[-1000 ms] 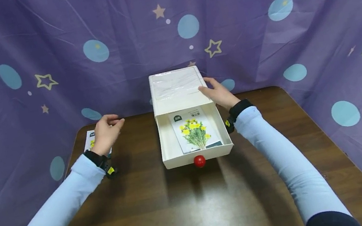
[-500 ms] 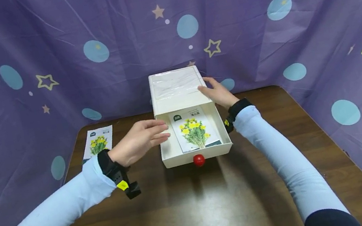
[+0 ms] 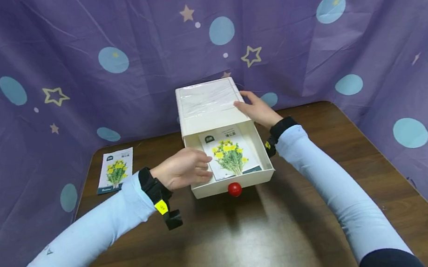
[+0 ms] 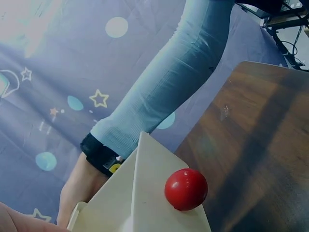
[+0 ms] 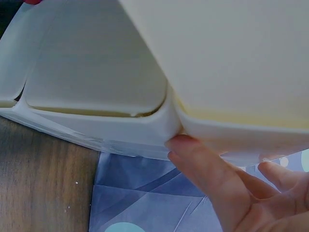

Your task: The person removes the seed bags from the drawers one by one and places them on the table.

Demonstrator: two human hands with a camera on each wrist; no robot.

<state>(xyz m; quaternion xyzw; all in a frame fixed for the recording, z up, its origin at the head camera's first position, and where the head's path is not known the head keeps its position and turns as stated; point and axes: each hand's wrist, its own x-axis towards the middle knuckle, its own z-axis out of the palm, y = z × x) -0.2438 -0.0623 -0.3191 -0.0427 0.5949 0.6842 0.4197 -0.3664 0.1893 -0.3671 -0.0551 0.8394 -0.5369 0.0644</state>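
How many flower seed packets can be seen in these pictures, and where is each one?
2. One seed packet lies inside the open drawer, where the left hand touches its edge. The other packet lies on the table, far left. More may hide underneath.

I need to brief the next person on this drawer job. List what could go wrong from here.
1. The left hand reaches into the open drawer at the seed packet; its fingers may crease the packet.
2. Only the right hand steadies the white cabinet, so a tug might slide it.
3. The sleeve could knock the red knob.
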